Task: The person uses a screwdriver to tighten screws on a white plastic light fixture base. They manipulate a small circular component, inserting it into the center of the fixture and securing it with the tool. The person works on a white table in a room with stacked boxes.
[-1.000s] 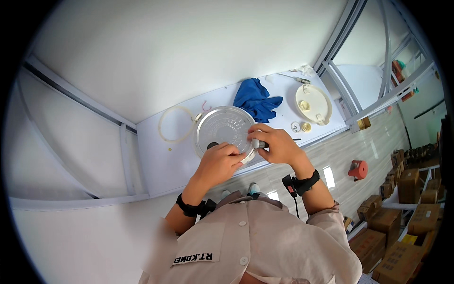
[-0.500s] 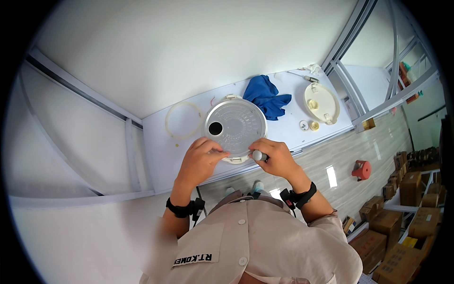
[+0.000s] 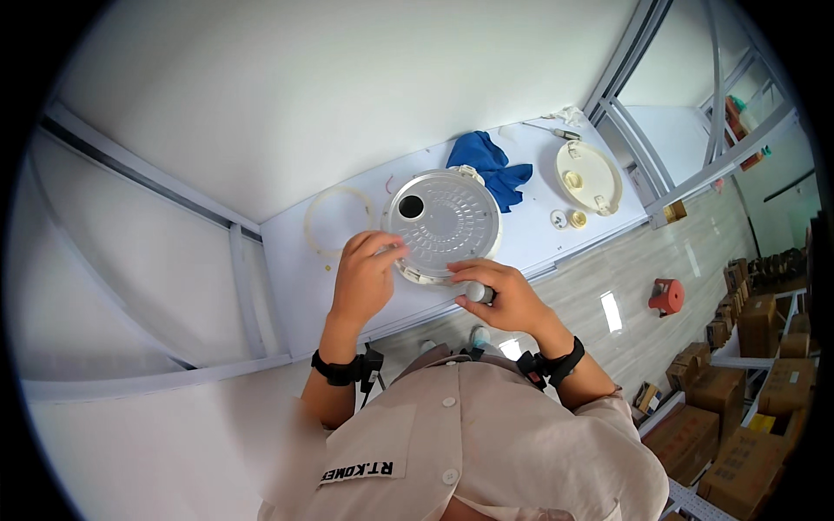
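Down by the near right edge of the silver disc (image 3: 460, 234), got a grey-ended tool (image 3: 475, 292) in the right hand (image 3: 508, 302), with thumb and fingers closed around it. Over at the disc's near left, got the left hand (image 3: 363, 276) too, with fingers half curled and tips blurry; can't tell whether pinching anything or just loose. As for that disc, lies on the white bench (image 3: 295, 300) just ahead of both hands, with a dark round hole (image 3: 411, 207) toward its far left and an off-white clipped rim (image 3: 415, 275) around it. Left of the disc, see a thin cream ring (image 3: 307, 227). Right behind the disc, spot a crumpled blue cloth (image 3: 493, 165). Further right of the disc, got a cream cover (image 3: 599, 178), a screwdriver (image 3: 567, 135) and, a bit closer in, a small yellowish cap (image 3: 578, 219). Well off to the disc's right, on the floor, see a red stool (image 3: 667, 297).
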The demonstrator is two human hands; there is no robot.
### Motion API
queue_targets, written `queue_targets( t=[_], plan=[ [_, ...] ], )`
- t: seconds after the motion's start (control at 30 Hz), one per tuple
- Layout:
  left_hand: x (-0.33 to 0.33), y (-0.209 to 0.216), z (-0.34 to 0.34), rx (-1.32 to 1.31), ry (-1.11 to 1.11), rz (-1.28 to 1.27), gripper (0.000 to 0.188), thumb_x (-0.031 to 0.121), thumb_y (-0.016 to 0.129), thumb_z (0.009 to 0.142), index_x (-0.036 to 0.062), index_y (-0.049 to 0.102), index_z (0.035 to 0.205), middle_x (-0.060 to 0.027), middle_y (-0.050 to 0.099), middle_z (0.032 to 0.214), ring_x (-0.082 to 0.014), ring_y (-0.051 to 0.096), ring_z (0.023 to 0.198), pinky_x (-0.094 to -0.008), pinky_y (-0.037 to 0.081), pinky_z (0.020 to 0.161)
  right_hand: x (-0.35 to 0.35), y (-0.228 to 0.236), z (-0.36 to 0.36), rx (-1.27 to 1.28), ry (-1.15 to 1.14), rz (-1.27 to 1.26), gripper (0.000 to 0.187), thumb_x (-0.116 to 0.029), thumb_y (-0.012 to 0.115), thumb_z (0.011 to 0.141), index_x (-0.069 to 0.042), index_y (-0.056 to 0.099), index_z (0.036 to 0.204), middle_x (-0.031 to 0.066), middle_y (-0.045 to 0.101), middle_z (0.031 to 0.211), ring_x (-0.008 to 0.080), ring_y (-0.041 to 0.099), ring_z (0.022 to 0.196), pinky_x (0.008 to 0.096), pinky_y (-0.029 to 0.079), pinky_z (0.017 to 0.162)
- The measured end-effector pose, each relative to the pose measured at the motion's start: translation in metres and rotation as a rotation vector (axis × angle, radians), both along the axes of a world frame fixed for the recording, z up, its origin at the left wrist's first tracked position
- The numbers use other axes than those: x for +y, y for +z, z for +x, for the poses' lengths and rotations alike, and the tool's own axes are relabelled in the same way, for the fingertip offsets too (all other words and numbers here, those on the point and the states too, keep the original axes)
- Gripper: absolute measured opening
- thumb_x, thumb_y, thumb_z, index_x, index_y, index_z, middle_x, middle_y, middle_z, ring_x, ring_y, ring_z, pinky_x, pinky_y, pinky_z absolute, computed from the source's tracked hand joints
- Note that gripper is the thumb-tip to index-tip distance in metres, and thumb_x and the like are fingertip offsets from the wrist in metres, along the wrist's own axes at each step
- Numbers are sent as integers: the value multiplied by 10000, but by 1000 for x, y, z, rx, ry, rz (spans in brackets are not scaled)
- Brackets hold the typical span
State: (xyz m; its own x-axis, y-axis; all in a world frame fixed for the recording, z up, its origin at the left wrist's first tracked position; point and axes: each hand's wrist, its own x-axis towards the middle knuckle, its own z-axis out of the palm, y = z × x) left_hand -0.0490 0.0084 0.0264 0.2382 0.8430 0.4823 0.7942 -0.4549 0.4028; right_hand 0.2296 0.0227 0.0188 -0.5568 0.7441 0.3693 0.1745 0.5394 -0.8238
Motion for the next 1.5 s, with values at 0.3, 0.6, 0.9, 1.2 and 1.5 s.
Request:
queue_targets(
  t=[0.3,0.6,0.9,1.2,1.5],
  plan=[
    [9,18,72,-160,-33,-128,148,78,775,891,68,813,1034,-58,722,956,-276,669,895,-399,556,797,8,49,59,444,66,-208,696,58,683,876,-61,423,1510,99,564,1207,184,588,1021,353,492,921],
    [22,8,101,-147,-6,-239,106,136,772,917,85,804,1004,-53,709,923,-292,660,878,-396,540,763,13,70,90,629,-158,-118,794,-58,811,920,-55,375,1583,160,653,1151,249,683,1053,422,574,925],
    [19,10,112,-232,18,-198,92,93,730,961,38,747,1033,-125,734,962,-304,694,855,-389,557,753,39,61,93,894,-201,-87,769,-96,778,959,-72,337,1588,166,614,1235,268,686,1112,483,579,1015],
    [7,11,125,-415,-21,-193,109,-2,757,937,24,748,1042,-118,758,964,-222,747,855,-330,646,714,58,49,88,948,-199,-132,732,-71,738,980,-74,319,1580,158,596,1254,262,670,1126,526,583,1021],
    [3,14,127,-428,-5,-130,119,-3,790,910,12,766,1026,-115,756,940,-210,735,826,-316,643,675,65,44,79,981,-157,-201,723,-96,740,991,-75,314,1576,154,577,1261,259,662,1124,530,593,1017]
  ],
)
